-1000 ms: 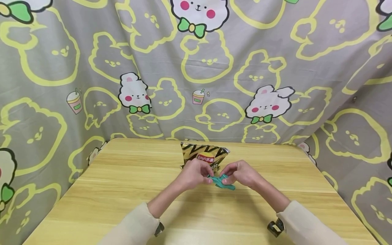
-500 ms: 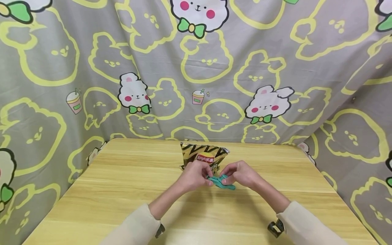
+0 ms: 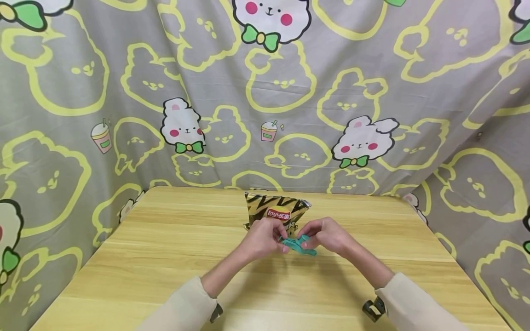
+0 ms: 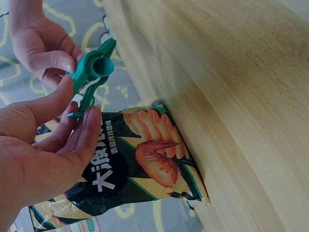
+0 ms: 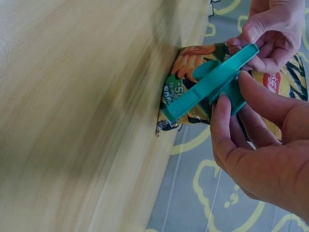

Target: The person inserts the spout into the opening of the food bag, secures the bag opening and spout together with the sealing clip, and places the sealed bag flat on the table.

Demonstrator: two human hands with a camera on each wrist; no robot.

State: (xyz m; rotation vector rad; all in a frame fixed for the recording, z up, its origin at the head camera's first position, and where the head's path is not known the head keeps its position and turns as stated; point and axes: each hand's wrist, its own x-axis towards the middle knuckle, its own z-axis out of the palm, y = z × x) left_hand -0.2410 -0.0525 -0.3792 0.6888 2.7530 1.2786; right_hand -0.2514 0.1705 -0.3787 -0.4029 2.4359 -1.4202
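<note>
Both hands hold a green plastic bag clip with a round spout (image 3: 295, 246) above the middle of the table. My left hand (image 3: 263, 236) pinches its left end between thumb and fingers. On the other side, my right hand (image 3: 329, 235) grips the clip's body near the spout, thumb on one face and fingers on the other. In the left wrist view the two arms of the clip (image 4: 99, 67) stand apart. Just behind the hands a gold-and-black Lay's chip bag (image 3: 265, 202) stands upright, its lower part partly hidden by my left hand.
The wooden table (image 3: 165, 257) reaches back to a grey curtain (image 3: 223, 82) printed with yellow cartoon outlines, which hangs behind it and at both sides. Dark wrist devices (image 3: 373, 308) show under the pale sleeves (image 3: 414, 299).
Both hands stay in nearly the same place with the clip between them. The clip's right end has tipped very slightly; the chip bag has not moved.
</note>
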